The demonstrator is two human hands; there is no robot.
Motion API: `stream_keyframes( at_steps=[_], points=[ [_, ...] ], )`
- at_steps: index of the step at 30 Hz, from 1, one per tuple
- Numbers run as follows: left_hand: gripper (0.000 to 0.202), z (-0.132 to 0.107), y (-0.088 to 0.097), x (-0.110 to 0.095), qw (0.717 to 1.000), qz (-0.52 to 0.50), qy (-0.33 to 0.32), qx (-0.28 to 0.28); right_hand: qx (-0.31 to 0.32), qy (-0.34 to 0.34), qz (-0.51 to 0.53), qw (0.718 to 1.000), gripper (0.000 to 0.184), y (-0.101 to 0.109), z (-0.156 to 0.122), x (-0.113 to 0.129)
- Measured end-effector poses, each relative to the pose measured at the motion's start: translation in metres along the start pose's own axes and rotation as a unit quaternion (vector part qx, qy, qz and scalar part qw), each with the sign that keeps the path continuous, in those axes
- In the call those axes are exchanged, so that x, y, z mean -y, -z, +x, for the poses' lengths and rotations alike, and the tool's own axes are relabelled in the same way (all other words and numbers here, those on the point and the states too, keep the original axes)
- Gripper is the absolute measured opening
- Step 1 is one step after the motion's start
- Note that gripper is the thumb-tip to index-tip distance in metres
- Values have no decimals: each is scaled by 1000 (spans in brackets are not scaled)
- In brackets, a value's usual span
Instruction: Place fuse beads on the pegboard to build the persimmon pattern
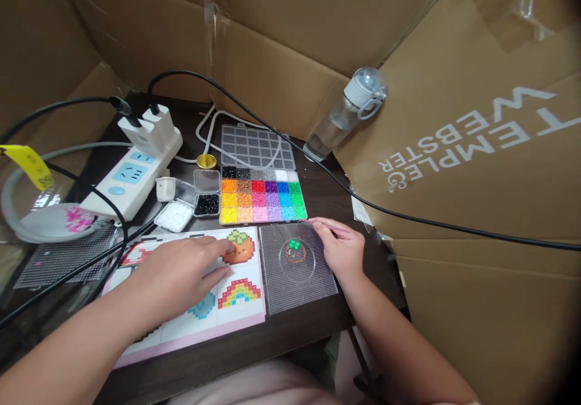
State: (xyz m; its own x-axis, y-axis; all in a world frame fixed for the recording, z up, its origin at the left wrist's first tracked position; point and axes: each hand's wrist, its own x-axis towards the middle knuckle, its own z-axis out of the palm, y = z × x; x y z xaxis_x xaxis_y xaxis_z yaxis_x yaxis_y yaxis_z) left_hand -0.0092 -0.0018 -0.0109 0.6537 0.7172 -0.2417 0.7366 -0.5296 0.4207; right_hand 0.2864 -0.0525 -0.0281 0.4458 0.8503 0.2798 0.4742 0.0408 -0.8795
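Observation:
My left hand (pixel 193 266) rests over a printed pattern sheet (pixel 181 332), thumb and index finger apart, the index tip touching the orange fruit pattern (pixel 240 250). A rainbow pattern (pixel 239 294) shows below it. Pinched in my right hand (pixel 342 247) is a pair of pink tweezers (pixel 333 226), tips at the front right edge of the bead box (pixel 263 199). Beside that hand lies a clear pegboard (pixel 290 299). On it, green beads (pixel 294 244) sit above a thin ring of orange-brown beads (pixel 297 261).
Small cases of white beads (pixel 173 216) and black beads (pixel 207 204) stand left of the box. Further left are a power strip (pixel 131 175) and a second pegboard (pixel 59 263). A black cable (pixel 254 117) crosses above; a water bottle (pixel 340 117) leans against the cardboard wall (pixel 463 169).

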Motion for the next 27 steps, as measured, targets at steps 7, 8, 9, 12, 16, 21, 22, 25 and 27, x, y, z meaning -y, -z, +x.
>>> stream_keyframes(
  at_steps=[7,8,9,12,16,21,22,25,27],
  points=[
    [35,0,3,-3,1000,11,3,18,0,-3,1,1000,7,0,-1,-1],
    [35,0,4,-3,1000,11,3,19,-1,-2,0,1000,8,0,-1,-1],
    [35,0,4,-4,1000,10,2,19,-1,-1,-2,1000,8,0,-1,-2],
    [35,0,3,-3,1000,4,-4,12,0,1,-5,1000,8,1,-2,-3],
    [34,0,1,-2,1000,10,-3,7,1,-5,-2,1000,9,0,-1,-2],
    [34,0,0,0,1000,19,0,18,5,-11,-2,1000,9,-1,0,-1],
    [34,0,0,0,1000,18,-1,19,4,-10,-3,1000,9,-1,0,-1],
    [33,0,1,-1,1000,12,-3,20,1,-11,-2,1000,10,0,-1,0],
    [31,0,2,-1,1000,6,0,23,0,-10,-3,1000,11,3,-2,2]
  ],
)
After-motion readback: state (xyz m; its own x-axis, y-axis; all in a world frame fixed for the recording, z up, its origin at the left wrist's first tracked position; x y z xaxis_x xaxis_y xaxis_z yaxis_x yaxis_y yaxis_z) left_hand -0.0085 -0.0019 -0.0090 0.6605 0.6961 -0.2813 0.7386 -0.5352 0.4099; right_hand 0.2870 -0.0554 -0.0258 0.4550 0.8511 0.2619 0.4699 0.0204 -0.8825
